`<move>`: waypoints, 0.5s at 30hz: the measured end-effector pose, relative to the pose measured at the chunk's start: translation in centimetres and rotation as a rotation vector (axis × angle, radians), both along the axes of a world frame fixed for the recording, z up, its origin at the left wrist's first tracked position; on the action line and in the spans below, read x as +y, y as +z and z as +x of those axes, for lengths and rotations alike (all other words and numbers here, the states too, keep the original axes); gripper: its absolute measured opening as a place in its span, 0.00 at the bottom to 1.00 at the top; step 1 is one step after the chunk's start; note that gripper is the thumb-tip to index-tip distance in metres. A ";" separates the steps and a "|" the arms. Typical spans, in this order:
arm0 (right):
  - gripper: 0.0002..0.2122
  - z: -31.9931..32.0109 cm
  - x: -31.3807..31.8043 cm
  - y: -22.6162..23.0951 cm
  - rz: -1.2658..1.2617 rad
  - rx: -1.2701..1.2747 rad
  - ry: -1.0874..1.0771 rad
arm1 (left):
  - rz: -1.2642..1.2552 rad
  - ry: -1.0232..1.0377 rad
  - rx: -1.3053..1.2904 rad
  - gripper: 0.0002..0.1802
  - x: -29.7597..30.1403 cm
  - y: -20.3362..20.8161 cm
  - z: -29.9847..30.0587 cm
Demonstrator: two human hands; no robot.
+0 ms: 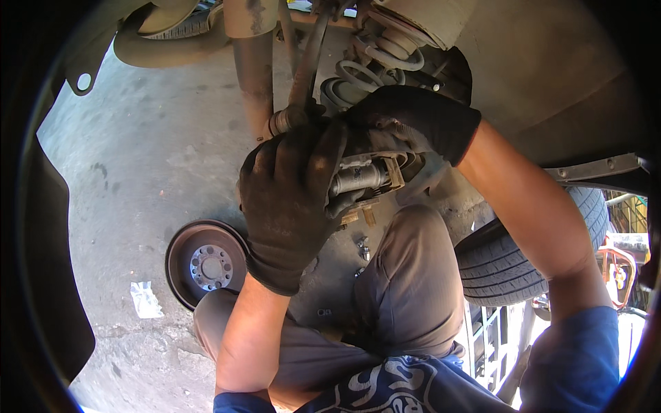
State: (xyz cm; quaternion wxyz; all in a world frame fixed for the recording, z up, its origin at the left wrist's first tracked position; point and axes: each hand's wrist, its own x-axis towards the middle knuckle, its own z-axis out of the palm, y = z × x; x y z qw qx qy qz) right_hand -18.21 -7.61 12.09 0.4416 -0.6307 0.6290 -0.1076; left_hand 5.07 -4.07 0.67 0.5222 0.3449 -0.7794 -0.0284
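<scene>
Both of my hands wear black gloves and are at a brake assembly point(358, 180) under a raised vehicle. My left hand point(286, 196) is wrapped over its left side, fingers bent across the top and thumb along the lower edge. From the right, my right hand point(416, 122) reaches over the upper rim, its fingers curled against the assembly and partly hidden. A silvery cylinder part shows between the hands, beside a rusty bracket point(394, 172). Just above my left hand, a dark suspension arm point(303, 79) meets the assembly. What lies under my fingers is hidden.
A brake drum point(180, 265) lies on the concrete floor point(131, 186) by my knee, near a crumpled white paper point(146, 300). Small metal parts point(363, 248) lie between my legs. A tyre point(506, 265) stands at right. Above are a coil spring point(361, 72) and a shock absorber point(253, 76).
</scene>
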 end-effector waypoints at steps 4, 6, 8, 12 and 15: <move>0.15 1.2 0.7 0.9 0.083 -0.173 -0.489 | -0.020 -0.025 -0.011 0.53 -0.6 -0.2 0.2; 0.17 0.6 -0.1 1.4 -0.110 0.239 0.134 | -0.048 -0.005 0.000 0.53 -1.0 -0.3 -0.1; 0.18 0.2 -0.7 1.7 -0.092 0.178 0.234 | -0.047 -0.007 0.022 0.53 -1.1 -0.3 -0.2; 0.15 2.1 2.0 3.5 -0.452 0.406 0.264 | -0.009 -0.020 0.019 0.55 -1.0 -0.1 -0.1; 0.11 4.7 10.0 5.6 -0.434 0.076 0.054 | 0.056 -0.018 -0.031 0.51 -0.8 0.2 0.1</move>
